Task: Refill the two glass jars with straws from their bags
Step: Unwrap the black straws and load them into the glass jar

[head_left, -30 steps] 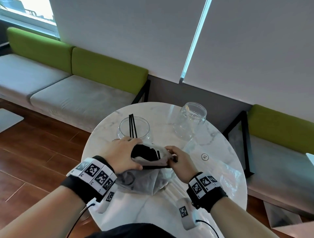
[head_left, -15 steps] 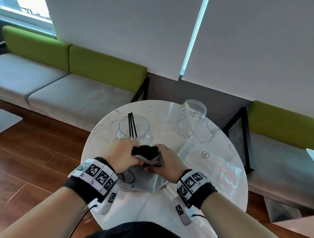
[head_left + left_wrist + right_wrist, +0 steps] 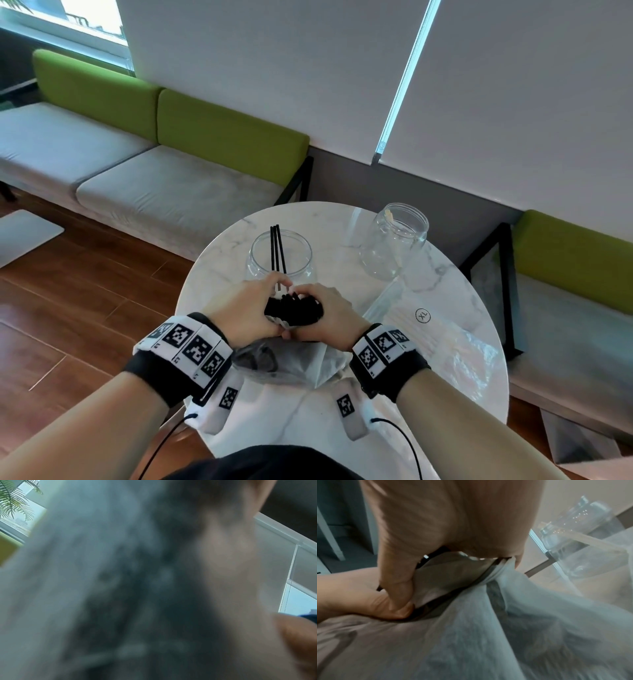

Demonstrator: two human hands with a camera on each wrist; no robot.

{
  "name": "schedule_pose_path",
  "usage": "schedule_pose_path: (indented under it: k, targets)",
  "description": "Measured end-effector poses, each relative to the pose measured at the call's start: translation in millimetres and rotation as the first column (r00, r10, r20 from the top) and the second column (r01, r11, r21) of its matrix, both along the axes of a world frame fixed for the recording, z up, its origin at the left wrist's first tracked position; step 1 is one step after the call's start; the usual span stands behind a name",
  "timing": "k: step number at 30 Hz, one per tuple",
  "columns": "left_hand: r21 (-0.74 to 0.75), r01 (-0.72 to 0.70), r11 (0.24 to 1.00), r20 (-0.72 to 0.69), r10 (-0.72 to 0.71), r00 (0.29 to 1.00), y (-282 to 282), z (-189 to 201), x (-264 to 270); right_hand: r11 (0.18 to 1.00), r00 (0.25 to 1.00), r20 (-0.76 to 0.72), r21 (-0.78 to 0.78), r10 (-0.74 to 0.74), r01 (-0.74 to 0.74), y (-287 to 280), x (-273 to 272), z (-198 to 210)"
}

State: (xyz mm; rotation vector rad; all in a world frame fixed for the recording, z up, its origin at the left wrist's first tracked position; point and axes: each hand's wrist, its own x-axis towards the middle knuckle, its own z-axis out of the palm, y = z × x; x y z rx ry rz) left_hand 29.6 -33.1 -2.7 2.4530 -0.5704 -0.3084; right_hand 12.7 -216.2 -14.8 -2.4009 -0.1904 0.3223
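Black straws (image 3: 294, 310) bunched between both hands' curled fingers (image 3: 310, 295), above their bag (image 3: 291, 363).

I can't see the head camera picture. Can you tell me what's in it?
Both hands, left hand and right hand, grip a bundle of black straws poking out of a plastic bag on a round marble table. Behind stand a jar holding three black straws and a nearly empty jar.

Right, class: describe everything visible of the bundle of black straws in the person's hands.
The bundle of black straws is thin, matte, plastic-looking tubes packed together, ends jutting from the mouth of a crumpled translucent bag. The left hand and right hand grip it from either side, above the marble table, just before the near jar.
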Motion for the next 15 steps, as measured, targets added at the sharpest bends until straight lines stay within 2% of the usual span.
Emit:
schedule_pose_path:
  k: [4,7,12,15]
  targets:
    - [-0.038,-0.031,0.999,-0.002,0.031,1.000,-1,-3,0,0.994,0.998,0.049,-0.105,0.047,-0.042,-2,2,11]
    - [-0.026,-0.048,0.998,0.016,0.049,0.999,0,-4,1,0.998,0.993,0.108,-0.057,0.040,-0.034,-1,0,13]
    - [-0.035,-0.051,0.998,0.022,0.052,0.998,1,-6,1,0.980,0.991,0.061,-0.166,0.117,-0.106,-1,-1,17]
    - [-0.014,-0.074,0.997,0.021,0.074,0.997,0,-5,1,0.984,0.995,0.059,-0.161,0.086,-0.076,-2,-1,15]
